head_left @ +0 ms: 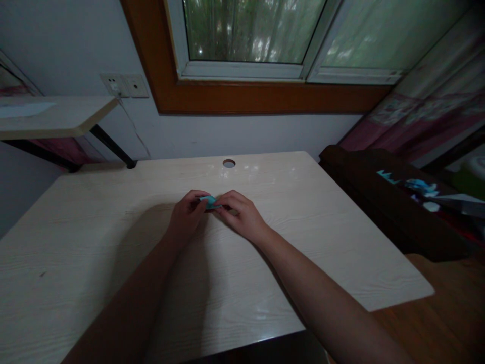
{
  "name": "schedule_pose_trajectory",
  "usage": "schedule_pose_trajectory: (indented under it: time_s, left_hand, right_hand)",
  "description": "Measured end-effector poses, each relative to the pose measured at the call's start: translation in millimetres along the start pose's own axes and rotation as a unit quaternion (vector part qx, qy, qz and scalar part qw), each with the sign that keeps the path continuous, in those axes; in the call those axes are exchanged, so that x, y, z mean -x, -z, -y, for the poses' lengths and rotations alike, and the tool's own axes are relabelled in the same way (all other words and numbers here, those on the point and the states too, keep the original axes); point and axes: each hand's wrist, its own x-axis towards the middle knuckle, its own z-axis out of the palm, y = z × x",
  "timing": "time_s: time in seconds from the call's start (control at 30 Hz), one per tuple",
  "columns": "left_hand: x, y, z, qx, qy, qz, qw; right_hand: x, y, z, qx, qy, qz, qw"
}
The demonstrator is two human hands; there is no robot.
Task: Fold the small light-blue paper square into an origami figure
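Observation:
A small light-blue piece, looking like folded paper [210,201], is held between both hands just above or on the tabletop; which of the two I cannot tell. My left hand [188,212] is closed on its left end, thumb in front and fingers curled behind. At the right end, my right hand [241,215] pinches it between thumb and fingertips. The fingers hide parts of the piece, so its full shape does not show.
Under the hands is a pale wood-grain desk [322,242] with a round cable hole [229,163] near its back edge. A raised shelf [68,119] stands at the back left. Dark furniture [379,202] bearing several loose items lies beyond the right edge.

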Motion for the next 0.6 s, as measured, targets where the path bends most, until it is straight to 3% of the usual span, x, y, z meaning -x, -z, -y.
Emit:
schedule_pose_trajectory:
  time_s: [0.23,0.6]
  left_hand:
    - [1,-3.7,-5,0.067,-0.021,0.025,0.997]
    - [6,-5.8,-12,0.065,-0.064,0.065,0.994]
  right_hand:
    - [0,0,-1,0.011,0.003,-0.029,1.0]
    - [-1,2,1,0.01,-0.017,-0.044,0.999]
